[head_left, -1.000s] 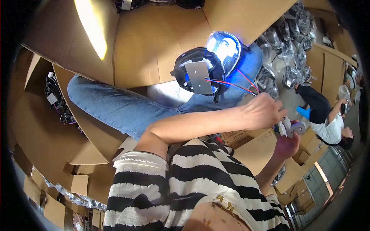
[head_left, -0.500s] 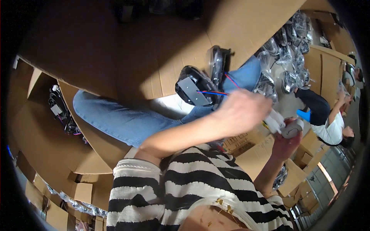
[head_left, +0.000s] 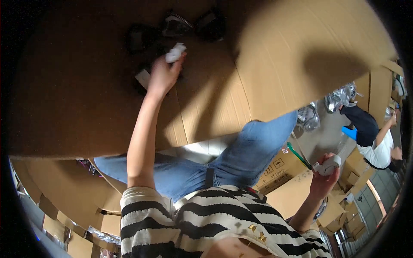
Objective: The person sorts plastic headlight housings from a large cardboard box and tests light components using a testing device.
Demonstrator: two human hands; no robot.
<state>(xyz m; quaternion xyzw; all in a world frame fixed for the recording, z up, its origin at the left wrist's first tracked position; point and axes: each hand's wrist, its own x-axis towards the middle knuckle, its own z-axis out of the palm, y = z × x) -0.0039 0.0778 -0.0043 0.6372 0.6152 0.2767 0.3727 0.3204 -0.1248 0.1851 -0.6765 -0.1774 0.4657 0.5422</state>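
My left hand is closed around a small white plastic piece, which looks like a wire connector, inside a large cardboard box. Just below that hand, in the box's shadow, sits a dark part with a pale plate; whether wires join it to the white piece I cannot see. Off to the right, my right hand grips a white rounded device. A green and yellow cable sticks out to the left beside this device.
Several dark bagged parts lie deeper in the large box. A printed carton stands by my right leg, another open box at left. On the floor at right are plastic-wrapped parts, with a co-worker beyond.
My left hand has swung from beside the right hand, up and left into the large box, taking the black part with its red and blue wires off my lap. My right hand still holds the white device.
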